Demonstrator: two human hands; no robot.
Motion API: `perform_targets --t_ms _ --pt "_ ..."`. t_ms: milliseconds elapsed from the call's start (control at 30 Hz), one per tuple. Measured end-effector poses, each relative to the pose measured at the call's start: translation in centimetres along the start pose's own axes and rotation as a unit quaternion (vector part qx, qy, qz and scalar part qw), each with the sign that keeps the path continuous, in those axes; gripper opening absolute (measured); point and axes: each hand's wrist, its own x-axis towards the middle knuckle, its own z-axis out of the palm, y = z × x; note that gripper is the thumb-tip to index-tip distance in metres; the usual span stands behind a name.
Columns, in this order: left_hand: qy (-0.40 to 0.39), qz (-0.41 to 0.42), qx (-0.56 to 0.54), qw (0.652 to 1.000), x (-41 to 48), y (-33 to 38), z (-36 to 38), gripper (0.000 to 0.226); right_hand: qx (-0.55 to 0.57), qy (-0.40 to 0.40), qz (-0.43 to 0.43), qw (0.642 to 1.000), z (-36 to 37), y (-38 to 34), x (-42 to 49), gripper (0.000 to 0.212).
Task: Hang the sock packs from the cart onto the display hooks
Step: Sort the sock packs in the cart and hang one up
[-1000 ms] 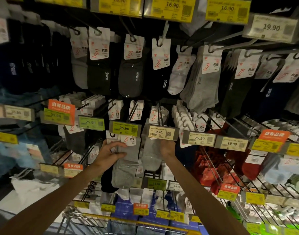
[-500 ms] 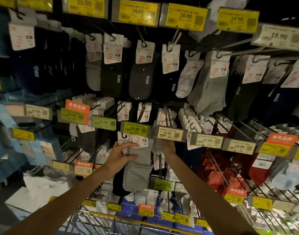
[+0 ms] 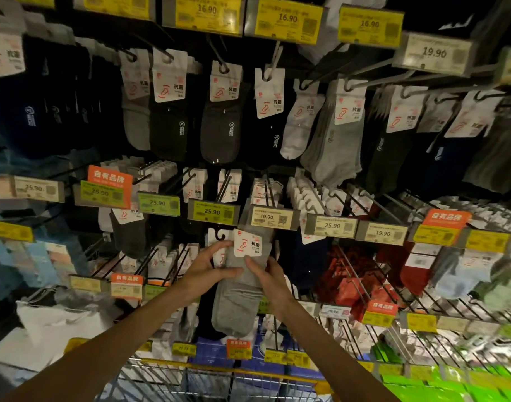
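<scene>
Your left grip and right grip both clasp the grey sock pack from either side, fingers curled on it just under its white card, below the 19.90 price tag and above the cart.

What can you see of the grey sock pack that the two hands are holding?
The grey sock pack looks like soft, light grey knitted fabric, long and flat, with a white card label at its top that bears a red sock outline. It is held roughly upright, just below the 19.90 price tag. The left hand grips its left side; the right hand pinches its right edge under the label.
</scene>
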Motion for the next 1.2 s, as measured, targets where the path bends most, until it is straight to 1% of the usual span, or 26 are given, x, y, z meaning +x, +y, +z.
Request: perform_targets --t_ms 167,233,300,433,467,567,667,767,833,967,1100,1200 --pt "-0.017 -0.019 0.004 1.0 -0.3 0.3 0.9 0.057 0.058 0.022 0.025 0.998 -1.3 0.0 0.2 0.059" --pt "-0.025 -0.019 0.016 0.999 -0.5 0.6 1.0 0.058 0.066 0.016 0.012 0.998 -1.8 -0.6 0.2 0.056" --pt "-0.046 -0.017 0.028 0.998 -0.7 1.0 1.0 0.06 0.065 0.015 -0.007 0.998 -2.2 -1.7 0.2 0.045" --pt "-0.075 -0.021 0.031 0.996 -1.1 1.1 1.0 0.06 0.015 -0.01 -0.035 0.999 -2.6 -4.1 0.5 0.008" --pt "-0.076 -0.022 0.032 0.996 -1.0 1.1 0.9 0.061 0.002 -0.015 -0.04 0.999 -2.7 -4.4 0.7 0.004" --pt "-0.081 -0.02 0.055 0.995 -1.2 1.3 0.5 0.061 -0.02 -0.008 -0.066 0.998 -2.6 -4.8 0.7 0.009" --pt "-0.08 -0.012 0.052 0.995 -1.5 1.8 0.5 0.059 -0.015 0.019 -0.12 0.993 -2.2 -4.9 0.7 0.009" --pt "-0.056 0.003 0.032 0.998 -1.9 2.5 1.0 0.052 -0.008 0.035 -0.175 0.984 -1.7 -5.2 1.1 0.01" --pt "-0.028 0.006 0.024 0.999 -1.9 2.7 1.1 0.05 0.004 0.039 -0.197 0.98 -1.5 -5.6 1.4 0.013" --pt "0.03 -0.023 -0.033 0.999 -1.6 2.6 0.7 0.057 0.043 0.059 -0.201 0.977 -1.2 -5.9 1.8 0.012" --pt "0.028 -0.013 -0.012 0.999 -1.3 2.5 0.8 0.052 0.024 0.079 -0.231 0.969 -0.8 -5.8 2.0 0.012" --pt "0.035 0.004 -0.001 0.999 -1.0 2.5 0.9 0.051 0.029 0.096 -0.232 0.968 -0.7 -5.9 2.1 0.013"
